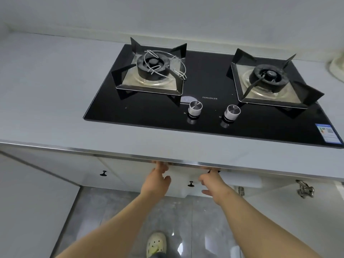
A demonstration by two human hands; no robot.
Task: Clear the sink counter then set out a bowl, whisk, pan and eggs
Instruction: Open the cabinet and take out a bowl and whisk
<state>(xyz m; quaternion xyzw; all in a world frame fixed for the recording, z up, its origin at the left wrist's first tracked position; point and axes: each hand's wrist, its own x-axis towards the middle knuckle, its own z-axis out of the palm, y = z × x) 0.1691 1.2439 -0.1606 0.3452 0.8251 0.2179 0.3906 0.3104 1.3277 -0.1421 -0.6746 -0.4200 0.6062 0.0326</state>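
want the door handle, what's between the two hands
A small black cabinet knob sits between the left hand and the right hand, as the head view shows.

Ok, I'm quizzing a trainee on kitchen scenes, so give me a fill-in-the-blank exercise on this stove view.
The black hob has ___ burners.
A wire rack lies on the ___ burner.
Two silver ___ sit near the hob's front edge.
Missing words: two; left; knobs.
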